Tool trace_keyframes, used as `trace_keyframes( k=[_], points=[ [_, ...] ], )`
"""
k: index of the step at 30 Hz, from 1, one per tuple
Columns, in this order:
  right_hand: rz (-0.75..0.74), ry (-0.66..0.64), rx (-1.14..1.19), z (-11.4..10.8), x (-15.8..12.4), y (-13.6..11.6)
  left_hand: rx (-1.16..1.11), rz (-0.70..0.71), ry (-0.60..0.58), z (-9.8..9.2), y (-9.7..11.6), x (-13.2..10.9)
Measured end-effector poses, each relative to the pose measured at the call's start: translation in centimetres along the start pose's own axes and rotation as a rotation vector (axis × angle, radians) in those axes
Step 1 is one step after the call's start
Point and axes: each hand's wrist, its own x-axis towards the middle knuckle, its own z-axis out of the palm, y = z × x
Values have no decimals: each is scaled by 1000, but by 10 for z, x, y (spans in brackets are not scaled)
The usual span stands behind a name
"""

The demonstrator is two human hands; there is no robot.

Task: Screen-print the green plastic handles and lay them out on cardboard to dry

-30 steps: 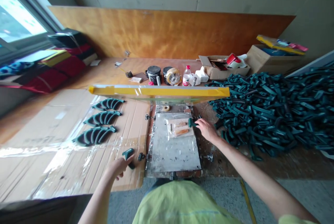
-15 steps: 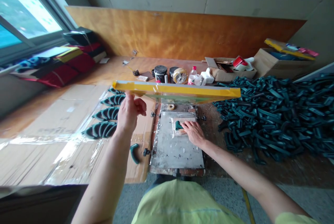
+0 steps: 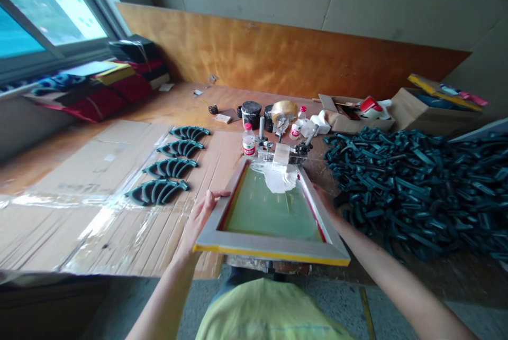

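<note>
A screen-printing frame point(image 3: 273, 250) with green mesh lies lowered over the work plate, its yellow-taped edge facing me. White paste point(image 3: 281, 180) and a pale squeegee block point(image 3: 281, 156) are at the mesh's far end, by the metal clamps point(image 3: 264, 152). My left hand point(image 3: 204, 213) is at the frame's left side, fingers reaching its rim, thumb side hidden. At the right side my right hand point(image 3: 324, 200) is mostly behind the frame, its fingers hidden. The plate and the green piece on it are covered by the frame.
Rows of curved dark green handles point(image 3: 159, 192) lie on cardboard point(image 3: 99, 171) at left. A large heap of them point(image 3: 413, 192) is at right. Behind stand a red-capped bottle point(image 3: 248, 141), black jars point(image 3: 251, 113), tape point(image 3: 284, 108) and an open box point(image 3: 357, 118).
The frame has come down from its raised position, hiding the plate. My left hand moved down along it; my right hand left the green piece for the frame's right side. The view shifted slightly.
</note>
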Motion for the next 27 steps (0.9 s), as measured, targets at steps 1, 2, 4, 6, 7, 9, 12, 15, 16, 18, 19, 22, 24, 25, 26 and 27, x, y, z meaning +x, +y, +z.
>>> trace_keyframes(
  k=[1,2,4,6,7,9,12,15,16,18,19,22,24,25,26,27],
  points=[
    [-8,40,-21,-5,10,-3,29,-51,-30,-3,-9,-3],
    [-47,78,-54,-7,21,-9,48,-91,-54,-6,-20,-5],
    [-194,118,-148,-2,46,-30,70,-140,-77,-10,-44,-5],
    [-352,90,-284,12,68,-56,115,-157,-74,-11,-68,-2],
    [-397,50,-360,20,77,-68,149,-159,-64,-11,-79,0],
    [-400,-61,-508,36,88,-87,218,-157,-48,-10,-96,4],
    [-280,-239,-660,50,87,-97,256,-154,-22,-10,-111,8],
    [-281,-317,-710,51,63,-92,231,-169,-23,-12,-116,10],
    [-336,-336,-704,47,52,-88,217,-176,-31,-13,-118,10],
    [-484,-393,-660,37,32,-81,197,-187,-55,-15,-121,11],
    [-553,-428,-630,30,24,-78,194,-187,-71,-16,-123,12],
    [-679,-539,-537,13,19,-73,191,-180,-101,-18,-129,13],
    [-660,-542,-495,12,26,-74,178,-179,-104,-18,-132,13],
    [-628,-497,-483,15,29,-74,170,-180,-101,-18,-132,14],
    [-596,-431,-478,21,31,-75,165,-179,-98,-18,-133,14],
    [-577,-362,-477,27,30,-74,161,-177,-97,-18,-133,14]
  ],
)
